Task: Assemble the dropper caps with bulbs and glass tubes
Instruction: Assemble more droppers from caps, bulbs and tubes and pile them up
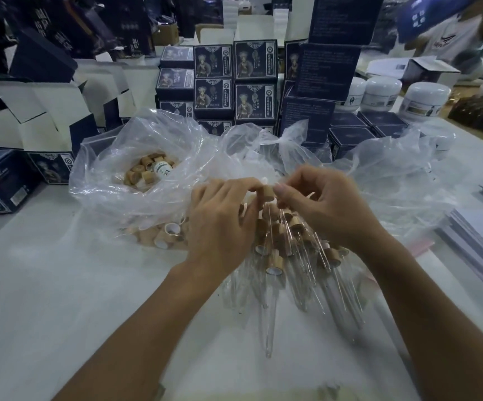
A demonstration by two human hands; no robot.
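A bamboo dropper cap (269, 193), a short tan cylinder, sits pinched between both hands above the white table (61, 285). The left hand (222, 224) grips it with curled fingers from one side; the right hand (324, 205) pinches it from the other, perhaps also holding a thin glass tube, though blur hides that. Directly below the cap lies a heap of assembled droppers (289, 256), wood-grained collars with slender clear pipettes tapering to points. Left of the cap, a crinkled clear plastic bag (113, 157) holds loose bamboo caps (143, 172).
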